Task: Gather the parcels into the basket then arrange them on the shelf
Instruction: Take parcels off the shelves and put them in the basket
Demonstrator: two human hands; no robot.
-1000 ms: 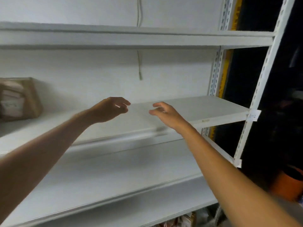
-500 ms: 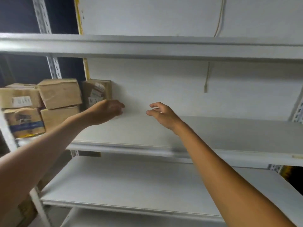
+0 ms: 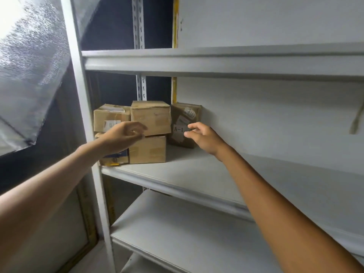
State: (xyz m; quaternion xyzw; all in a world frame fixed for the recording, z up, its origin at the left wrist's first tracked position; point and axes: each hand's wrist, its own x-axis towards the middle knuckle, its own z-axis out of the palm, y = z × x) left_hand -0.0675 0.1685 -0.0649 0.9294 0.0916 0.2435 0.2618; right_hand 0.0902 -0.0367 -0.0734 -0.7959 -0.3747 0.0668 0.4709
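Cardboard parcels (image 3: 150, 118) stand stacked at the left end of the middle shelf (image 3: 216, 174), beside the white upright (image 3: 85, 115). The left grip (image 3: 123, 135) and right grip (image 3: 204, 137), both loosely spread and empty, hover before the stack; earlier it lay mostly to their left.

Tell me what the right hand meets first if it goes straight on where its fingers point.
Most likely the dark parcel marked A-1 on the shelf. The right hand overlaps its label in view, but the depth between them is unclear.

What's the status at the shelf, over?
Left hand, right hand open, holding nothing. Cardboard parcels stacked at left end of shelf, close to both hands. Nothing seen blocking them.
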